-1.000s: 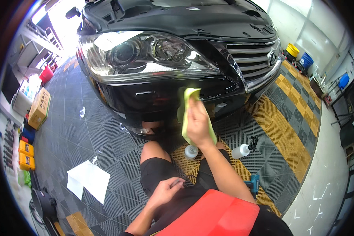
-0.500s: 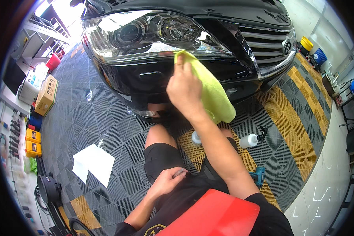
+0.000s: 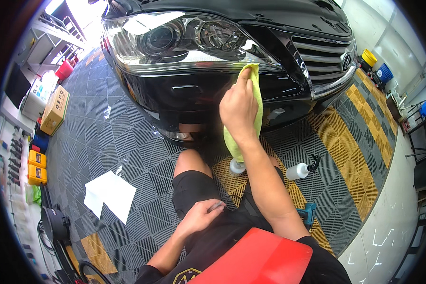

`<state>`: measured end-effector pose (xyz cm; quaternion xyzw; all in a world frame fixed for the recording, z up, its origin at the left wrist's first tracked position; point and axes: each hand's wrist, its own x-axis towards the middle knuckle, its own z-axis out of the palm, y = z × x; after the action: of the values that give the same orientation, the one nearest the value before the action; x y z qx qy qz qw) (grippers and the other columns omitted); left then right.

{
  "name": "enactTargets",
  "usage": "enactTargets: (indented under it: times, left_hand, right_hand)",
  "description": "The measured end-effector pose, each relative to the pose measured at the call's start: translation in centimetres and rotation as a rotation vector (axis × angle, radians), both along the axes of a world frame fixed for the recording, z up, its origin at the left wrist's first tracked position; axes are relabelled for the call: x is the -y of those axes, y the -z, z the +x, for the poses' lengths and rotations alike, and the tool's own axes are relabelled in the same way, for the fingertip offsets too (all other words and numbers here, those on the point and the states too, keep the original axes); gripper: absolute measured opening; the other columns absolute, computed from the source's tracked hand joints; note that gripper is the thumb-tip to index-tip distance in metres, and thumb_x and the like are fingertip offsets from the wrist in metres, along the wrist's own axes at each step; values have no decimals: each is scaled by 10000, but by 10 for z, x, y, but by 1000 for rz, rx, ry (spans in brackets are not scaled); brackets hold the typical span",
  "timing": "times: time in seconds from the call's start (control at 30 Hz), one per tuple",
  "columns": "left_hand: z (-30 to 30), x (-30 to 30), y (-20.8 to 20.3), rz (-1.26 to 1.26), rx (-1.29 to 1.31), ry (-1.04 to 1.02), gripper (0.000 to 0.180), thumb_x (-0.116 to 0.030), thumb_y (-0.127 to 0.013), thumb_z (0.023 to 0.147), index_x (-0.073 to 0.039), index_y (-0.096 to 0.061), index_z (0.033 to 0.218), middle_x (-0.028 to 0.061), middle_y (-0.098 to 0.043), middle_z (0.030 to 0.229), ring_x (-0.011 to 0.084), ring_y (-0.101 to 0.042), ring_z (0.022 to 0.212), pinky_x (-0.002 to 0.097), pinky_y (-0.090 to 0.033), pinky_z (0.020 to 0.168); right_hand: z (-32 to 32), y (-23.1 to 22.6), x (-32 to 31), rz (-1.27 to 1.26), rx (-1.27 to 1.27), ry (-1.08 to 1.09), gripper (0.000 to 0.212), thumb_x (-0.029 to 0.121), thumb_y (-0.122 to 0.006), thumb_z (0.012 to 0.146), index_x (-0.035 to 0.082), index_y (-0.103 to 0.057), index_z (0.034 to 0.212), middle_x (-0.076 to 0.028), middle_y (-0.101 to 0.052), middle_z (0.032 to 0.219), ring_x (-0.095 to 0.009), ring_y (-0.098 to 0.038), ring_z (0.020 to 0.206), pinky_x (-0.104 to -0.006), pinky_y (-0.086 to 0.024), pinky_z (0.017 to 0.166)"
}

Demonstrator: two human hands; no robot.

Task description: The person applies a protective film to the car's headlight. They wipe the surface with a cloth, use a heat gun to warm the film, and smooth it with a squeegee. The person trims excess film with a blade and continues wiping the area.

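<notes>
My right hand (image 3: 240,108) grips a yellow-green microfibre cloth (image 3: 257,92). With a finger it presses the cloth's top against the lower edge of the headlight (image 3: 189,40), toward its inner corner. The rest of the cloth hangs down in front of the black bumper (image 3: 175,90). My left hand (image 3: 201,217) lies on my lap, closed around a small grey piece (image 3: 217,205) whose kind I cannot make out.
A white spray bottle (image 3: 298,171) lies on the tiled floor at right, with another white bottle (image 3: 236,166) between my legs. A teal tool (image 3: 308,214) sits beside my right thigh. White sheets (image 3: 113,193) lie at left; a cardboard box (image 3: 55,110) stands beyond.
My right hand has slid the cloth to the right along the headlight's lower edge, and the cloth now hangs narrower and straighter. My left hand stays on my lap.
</notes>
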<state>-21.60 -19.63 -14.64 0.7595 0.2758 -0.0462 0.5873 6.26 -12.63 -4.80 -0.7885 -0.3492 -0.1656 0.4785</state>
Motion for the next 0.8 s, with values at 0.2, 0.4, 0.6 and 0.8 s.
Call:
enactTargets:
  times: [0.2,0.4,0.6,0.8]
  left_hand:
    - [2,1,-3,-12,32,7,278,-195,-640,1039,-8,-730,1223,48,-688,824,126,-604,782,322,-524,786]
    - [2,-9,0,4,34,8,277,-192,-639,1039,-3,-731,1218,54,-695,836,140,-624,797,325,-527,794]
    - [-2,-12,-4,13,14,-33,273,-188,-640,1037,3,-733,1208,73,-727,876,152,-643,812,339,-534,796]
    - [-5,-11,-1,23,58,-33,264,-181,-653,1028,2,-735,1200,60,-728,872,127,-601,763,324,-524,761]
  right_hand:
    - [-20,-10,-16,-212,69,-101,658,124,-549,934,-105,-402,1534,-262,-628,1094,-441,-688,905,-541,-565,784]
    - [-39,-8,-36,-150,108,-250,615,95,-558,915,-110,-469,1488,-227,-623,1019,-411,-692,854,-528,-566,754]
    - [-40,-3,-26,39,11,-247,600,58,-523,923,-132,-449,1488,-292,-640,1126,-460,-655,953,-529,-534,824]
    - [-23,-11,-15,-207,57,-396,534,50,-536,940,-83,-526,1457,-270,-648,1114,-469,-647,969,-516,-532,834]
